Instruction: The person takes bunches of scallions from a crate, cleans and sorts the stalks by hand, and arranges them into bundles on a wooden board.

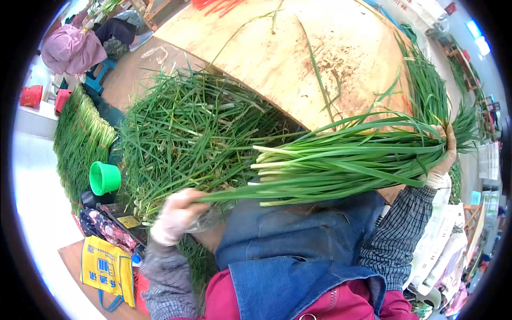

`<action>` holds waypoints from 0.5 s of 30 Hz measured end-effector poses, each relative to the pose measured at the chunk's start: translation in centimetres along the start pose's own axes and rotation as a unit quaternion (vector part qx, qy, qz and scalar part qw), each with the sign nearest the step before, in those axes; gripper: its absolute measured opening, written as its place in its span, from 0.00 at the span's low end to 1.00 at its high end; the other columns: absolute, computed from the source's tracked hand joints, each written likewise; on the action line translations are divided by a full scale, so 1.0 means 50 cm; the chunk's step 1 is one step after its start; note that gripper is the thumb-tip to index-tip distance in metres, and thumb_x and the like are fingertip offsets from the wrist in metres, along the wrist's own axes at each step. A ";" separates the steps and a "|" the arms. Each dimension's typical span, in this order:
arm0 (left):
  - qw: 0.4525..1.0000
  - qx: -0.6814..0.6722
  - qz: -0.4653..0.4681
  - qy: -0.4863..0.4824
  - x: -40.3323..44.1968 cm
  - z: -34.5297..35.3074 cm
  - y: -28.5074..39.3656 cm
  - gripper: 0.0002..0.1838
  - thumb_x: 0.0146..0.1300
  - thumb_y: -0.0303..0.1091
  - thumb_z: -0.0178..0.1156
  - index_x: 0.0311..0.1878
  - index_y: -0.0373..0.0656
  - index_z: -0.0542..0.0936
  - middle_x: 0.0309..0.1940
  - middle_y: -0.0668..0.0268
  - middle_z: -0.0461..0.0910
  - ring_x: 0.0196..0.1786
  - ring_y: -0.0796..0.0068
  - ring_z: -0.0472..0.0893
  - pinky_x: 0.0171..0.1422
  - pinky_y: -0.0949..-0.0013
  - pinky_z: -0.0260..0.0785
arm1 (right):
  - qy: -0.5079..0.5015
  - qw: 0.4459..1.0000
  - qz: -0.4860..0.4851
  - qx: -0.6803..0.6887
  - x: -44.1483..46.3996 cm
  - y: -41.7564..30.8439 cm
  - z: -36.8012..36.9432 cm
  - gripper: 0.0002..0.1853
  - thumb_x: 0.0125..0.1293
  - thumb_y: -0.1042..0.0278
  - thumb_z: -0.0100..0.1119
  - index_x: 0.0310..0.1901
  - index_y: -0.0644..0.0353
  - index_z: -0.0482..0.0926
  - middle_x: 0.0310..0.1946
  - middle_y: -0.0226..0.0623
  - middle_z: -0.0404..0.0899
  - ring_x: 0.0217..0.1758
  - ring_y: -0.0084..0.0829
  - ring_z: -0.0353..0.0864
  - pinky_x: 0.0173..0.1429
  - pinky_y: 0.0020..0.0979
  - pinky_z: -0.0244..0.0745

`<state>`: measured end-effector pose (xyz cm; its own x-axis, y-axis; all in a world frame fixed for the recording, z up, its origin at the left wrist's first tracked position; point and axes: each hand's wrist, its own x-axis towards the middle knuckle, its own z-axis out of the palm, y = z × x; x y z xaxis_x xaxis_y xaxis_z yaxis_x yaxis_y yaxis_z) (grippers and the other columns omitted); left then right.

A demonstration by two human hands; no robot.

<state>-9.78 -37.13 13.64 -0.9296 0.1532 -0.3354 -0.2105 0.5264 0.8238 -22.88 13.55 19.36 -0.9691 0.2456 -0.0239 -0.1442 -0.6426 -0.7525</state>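
Note:
A bundle of long green leafy stalks with pale cut ends lies across above my lap, the pale ends pointing left. My right hand, in a thin glove, is wrapped round its leafy end at the right. My left hand, also gloved and slightly blurred, pinches the end of a few stalks that stretch left from the bundle's lower side. A large heap of loose green leaves lies beyond my left hand. More long leaves rest at the board's right edge.
A wooden board bears dirt and stray leaves. At the left are a green bucket, stacked tied bundles, a yellow bag and a blue stool. Another person is at the upper left.

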 end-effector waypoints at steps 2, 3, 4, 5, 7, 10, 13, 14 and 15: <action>0.986 0.039 -0.069 0.145 -0.047 -0.109 0.021 0.11 0.46 0.23 0.58 0.36 0.37 0.82 0.29 0.63 0.78 0.31 0.73 0.76 0.36 0.72 0.67 | 0.023 0.999 -0.011 0.020 -0.003 0.008 0.016 0.15 0.66 0.61 0.49 0.22 0.55 0.66 0.18 0.27 0.62 0.25 0.26 0.62 0.35 0.29 0.61; 0.969 -0.028 -0.068 0.234 -0.069 -0.153 0.029 0.12 0.45 0.22 0.55 0.34 0.38 0.83 0.26 0.67 0.78 0.28 0.78 0.73 0.33 0.75 0.65 | 0.006 1.000 -0.017 0.015 0.000 0.009 0.012 0.15 0.66 0.61 0.49 0.22 0.55 0.66 0.18 0.27 0.61 0.25 0.26 0.62 0.34 0.28 0.60; 0.951 -0.059 -0.036 0.300 -0.090 -0.194 0.033 0.13 0.46 0.21 0.54 0.36 0.39 0.83 0.25 0.70 0.78 0.25 0.84 0.70 0.30 0.79 0.61 | -0.009 1.000 -0.024 0.009 0.005 0.011 0.001 0.15 0.66 0.61 0.49 0.22 0.55 0.66 0.18 0.27 0.61 0.25 0.25 0.61 0.33 0.28 0.60; 0.932 -0.101 0.021 0.346 -0.092 -0.214 0.051 0.11 0.51 0.24 0.56 0.38 0.39 0.82 0.25 0.70 0.78 0.23 0.85 0.69 0.28 0.81 0.58 | -0.024 0.999 -0.031 0.001 0.005 0.007 -0.006 0.15 0.66 0.60 0.49 0.22 0.55 0.66 0.18 0.27 0.61 0.24 0.24 0.61 0.32 0.28 0.59; 0.937 -0.067 0.112 0.325 -0.067 -0.271 0.060 0.10 0.58 0.31 0.58 0.40 0.35 0.81 0.27 0.69 0.79 0.22 0.86 0.68 0.26 0.81 0.57 | 0.002 0.999 -0.038 0.016 0.000 0.020 0.026 0.16 0.66 0.60 0.49 0.21 0.55 0.65 0.17 0.26 0.58 0.23 0.23 0.58 0.29 0.27 0.56; 0.934 -0.041 0.089 0.343 0.033 -0.270 0.166 0.10 0.59 0.32 0.57 0.40 0.36 0.81 0.25 0.71 0.76 0.21 0.87 0.65 0.26 0.80 0.55 | -0.086 0.993 -0.006 0.080 -0.008 0.026 0.031 0.17 0.66 0.59 0.48 0.20 0.53 0.62 0.16 0.24 0.55 0.22 0.22 0.53 0.27 0.26 0.51; 0.950 0.010 0.094 0.297 0.161 -0.234 0.264 0.13 0.60 0.33 0.57 0.44 0.37 0.80 0.23 0.73 0.73 0.23 0.87 0.66 0.28 0.81 0.55 | -0.182 0.976 -0.025 0.118 -0.015 0.028 0.031 0.18 0.66 0.56 0.47 0.20 0.52 0.60 0.16 0.23 0.55 0.22 0.21 0.52 0.27 0.26 0.49; 0.951 0.011 0.121 0.285 0.206 -0.221 0.279 0.14 0.59 0.33 0.58 0.45 0.36 0.80 0.25 0.71 0.74 0.26 0.85 0.68 0.30 0.80 0.58 | -0.232 0.961 -0.046 0.146 -0.014 0.033 0.033 0.17 0.68 0.57 0.45 0.23 0.53 0.62 0.17 0.22 0.56 0.21 0.20 0.52 0.27 0.25 0.50; 0.951 0.011 0.146 0.272 0.245 -0.201 0.281 0.15 0.59 0.33 0.59 0.47 0.36 0.79 0.26 0.69 0.75 0.28 0.83 0.71 0.33 0.79 0.61 | -0.195 0.959 -0.137 0.153 -0.016 0.035 0.037 0.12 0.68 0.61 0.45 0.27 0.55 0.65 0.17 0.20 0.60 0.20 0.18 0.56 0.27 0.23 0.53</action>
<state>-27.16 -36.26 25.70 -0.9677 -0.1576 0.1970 0.0808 0.5458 0.8340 -22.72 10.86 19.29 -0.8787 0.1851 0.4400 -0.3992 -0.7903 -0.4648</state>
